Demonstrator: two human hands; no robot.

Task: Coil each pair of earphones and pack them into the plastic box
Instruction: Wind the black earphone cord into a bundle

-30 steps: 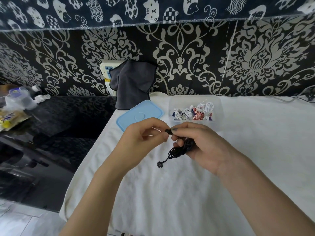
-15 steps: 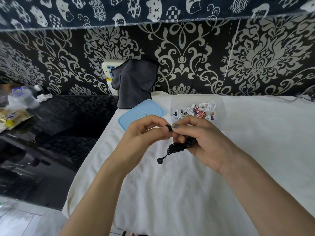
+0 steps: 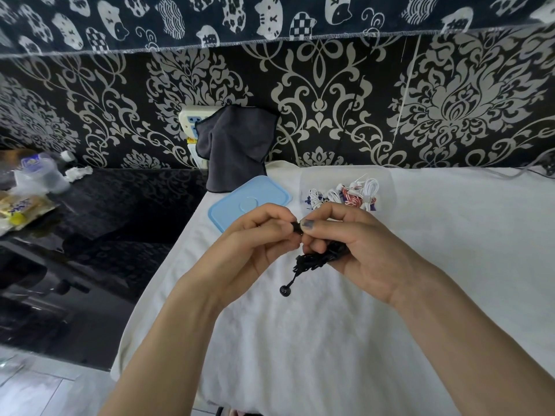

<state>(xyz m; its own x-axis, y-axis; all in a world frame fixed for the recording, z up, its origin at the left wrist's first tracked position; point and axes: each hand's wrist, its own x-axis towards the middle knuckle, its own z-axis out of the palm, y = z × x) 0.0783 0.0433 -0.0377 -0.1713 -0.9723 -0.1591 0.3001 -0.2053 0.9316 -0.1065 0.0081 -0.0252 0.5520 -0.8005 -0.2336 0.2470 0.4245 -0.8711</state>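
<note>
Black earphones (image 3: 312,261) bunched into a tight, dark coil at centre frame, held in the air above a white-covered bench (image 3: 300,340). Long axis of the bundle running from upper right down to lower left; one short strand hanging off its lower-left end, finishing in a round black earbud (image 3: 283,290) that points down toward the cloth. A small black end piece showing at the top of the bundle, pinched where the fingertips of both hands meet.

Right hand (image 3: 357,250) wrapped round the coil, fingers curled over it, thumb with a dark-painted nail pressed against the end piece; grip narrow and holding the earphones. Left hand (image 3: 252,244) meeting it from the left, thumb and forefinger in a narrow grip pinching the same black end.

Just beyond the hands, upper centre-right, a clear plastic box (image 3: 345,178) on the bench, holding coiled white, red-and-white and blue-and-white earphones (image 3: 348,195). Just left of the box, a light blue lid (image 3: 237,202) lying flat. Behind the lid, a dark grey cloth (image 3: 237,148) draped against the patterned wall. Far left of the frame, a dark glossy surface (image 3: 90,211) with a plastic bottle (image 3: 42,172) and a yellow snack packet (image 3: 18,208).
</note>
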